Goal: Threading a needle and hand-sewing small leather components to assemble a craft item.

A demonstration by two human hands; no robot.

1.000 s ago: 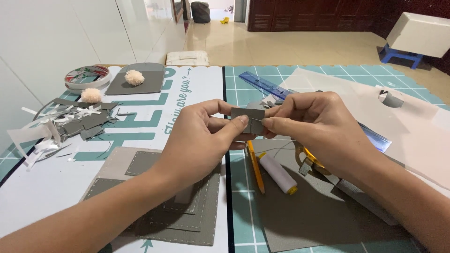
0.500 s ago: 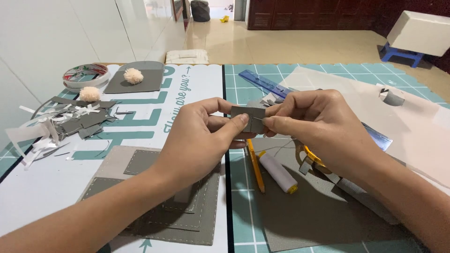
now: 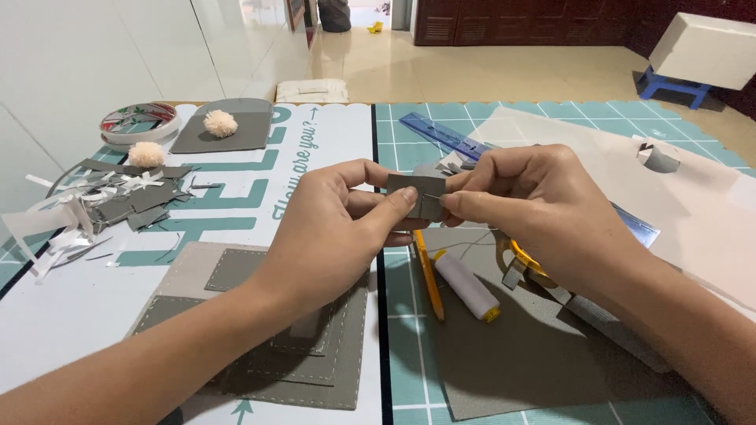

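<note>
Over the teal cutting mat (image 3: 551, 118), left hand (image 3: 335, 228) and right hand (image 3: 535, 208) pinch a small grey fabric piece (image 3: 416, 189) (thread spool (image 3: 467, 285) just below).

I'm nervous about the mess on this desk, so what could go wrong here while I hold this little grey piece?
The small grey piece, pinched between left hand and right hand, might slip and get lost among the grey scraps. A sleeve or elbow could roll the white thread spool or pencil away.
</note>
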